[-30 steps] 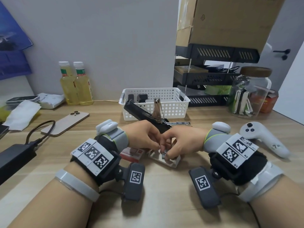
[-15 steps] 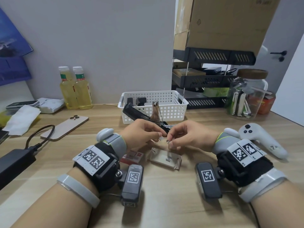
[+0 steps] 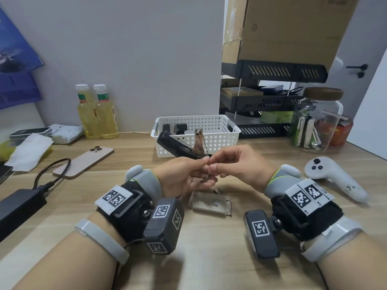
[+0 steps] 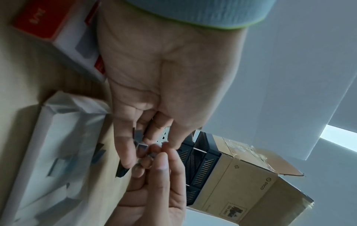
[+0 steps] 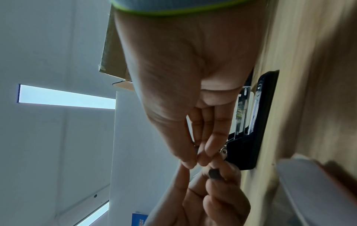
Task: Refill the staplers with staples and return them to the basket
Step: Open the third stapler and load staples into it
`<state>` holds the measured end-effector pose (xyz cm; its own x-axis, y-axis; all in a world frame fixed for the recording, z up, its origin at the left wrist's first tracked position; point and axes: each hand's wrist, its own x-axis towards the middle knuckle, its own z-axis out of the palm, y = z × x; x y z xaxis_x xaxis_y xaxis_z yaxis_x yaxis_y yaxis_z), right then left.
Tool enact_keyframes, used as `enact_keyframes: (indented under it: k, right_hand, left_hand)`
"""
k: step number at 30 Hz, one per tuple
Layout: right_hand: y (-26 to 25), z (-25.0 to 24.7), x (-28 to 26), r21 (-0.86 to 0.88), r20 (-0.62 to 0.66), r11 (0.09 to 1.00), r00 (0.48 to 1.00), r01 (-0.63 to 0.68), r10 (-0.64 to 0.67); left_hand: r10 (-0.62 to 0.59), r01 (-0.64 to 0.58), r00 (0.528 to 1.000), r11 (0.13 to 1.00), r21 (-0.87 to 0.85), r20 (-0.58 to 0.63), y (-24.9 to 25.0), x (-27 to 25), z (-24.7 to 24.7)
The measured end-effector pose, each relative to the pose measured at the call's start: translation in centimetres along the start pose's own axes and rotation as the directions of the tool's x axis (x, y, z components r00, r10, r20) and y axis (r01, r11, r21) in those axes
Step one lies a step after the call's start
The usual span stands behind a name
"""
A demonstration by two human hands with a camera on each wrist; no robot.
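An open black stapler [image 3: 178,146] lies on the desk in front of the white basket [image 3: 231,130], its metal magazine [image 3: 199,141] tipped up. My left hand [image 3: 206,172] is raised just before it and holds short staple strips [image 4: 141,146] in its curled fingers. My right hand [image 3: 212,163] meets it fingertip to fingertip, thumb and forefinger pinching a thin piece of staples. The open white staple tray [image 3: 209,203] lies on the desk below both hands. In the right wrist view the stapler [image 5: 257,122] sits just beyond the pinched fingertips [image 5: 201,159].
More black staplers [image 3: 180,128] stand in the basket. A red staple box [image 4: 48,23] lies under my left wrist. A white controller [image 3: 335,178] is at the right, a phone [image 3: 83,162] and a black power brick [image 3: 18,206] at the left, a glass jar [image 3: 316,124] at the back right.
Both hands have lifted off the staple tray with staples and risen toward the stapler, where their fingertips now meet.
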<state>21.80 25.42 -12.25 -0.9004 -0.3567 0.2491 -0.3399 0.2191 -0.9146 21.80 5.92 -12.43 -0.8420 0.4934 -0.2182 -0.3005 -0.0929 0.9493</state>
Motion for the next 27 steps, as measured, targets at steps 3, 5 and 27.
enact_keyframes:
  k: [3, 5, 27]
  right_hand:
    - [0.2, -0.2, 0.0, 0.008, -0.003, 1.000, 1.000, -0.001, 0.001]
    - [0.4, -0.6, 0.1, 0.020, -0.030, 1.000, 0.999, -0.014, 0.015]
    - [3.0, -5.5, 0.1, 0.250, -0.363, 0.965, 0.917, -0.075, 0.166]
  left_hand:
    - [0.064, -0.061, 0.998, 0.986, 0.158, -0.014, -0.2, 0.2, -0.5]
    - [0.119, -0.100, 0.992, 0.951, 0.293, -0.048, -0.3, 0.5, -1.0]
    - [0.100, -0.112, 0.991, 0.314, 0.943, 0.084, 0.3, 1.3, 0.8]
